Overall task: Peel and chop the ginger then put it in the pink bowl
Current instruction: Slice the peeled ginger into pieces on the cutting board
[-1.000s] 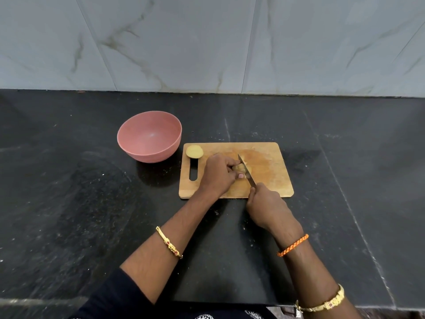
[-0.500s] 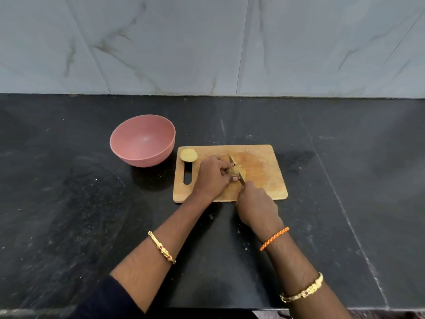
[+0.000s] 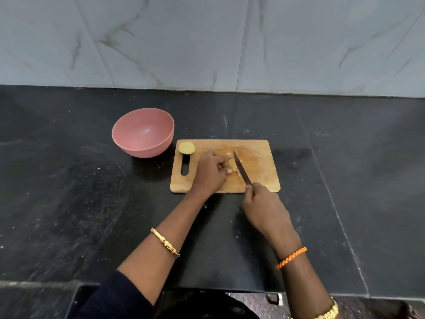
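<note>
A wooden cutting board [image 3: 259,166] lies on the black counter. My left hand [image 3: 210,171] rests on the board with its fingertips curled round a small piece of ginger [image 3: 230,162], mostly hidden under the fingers. A few cut bits lie beside it. My right hand [image 3: 264,207] grips the handle of a knife [image 3: 240,168] whose blade slants across the board just right of the ginger. A round ginger piece [image 3: 186,148] with its pale cut face up sits at the board's far left corner. The pink bowl [image 3: 143,132] stands left of the board with nothing in it.
The black stone counter [image 3: 69,203] ends at a grey marble-tiled wall [image 3: 207,42] behind. Its front edge runs along the bottom of the view.
The knife has shifted slightly right and back along the board, with my right hand drawn toward the board's near edge. My left hand stays on the ginger. Small cut bits now show beside it.
</note>
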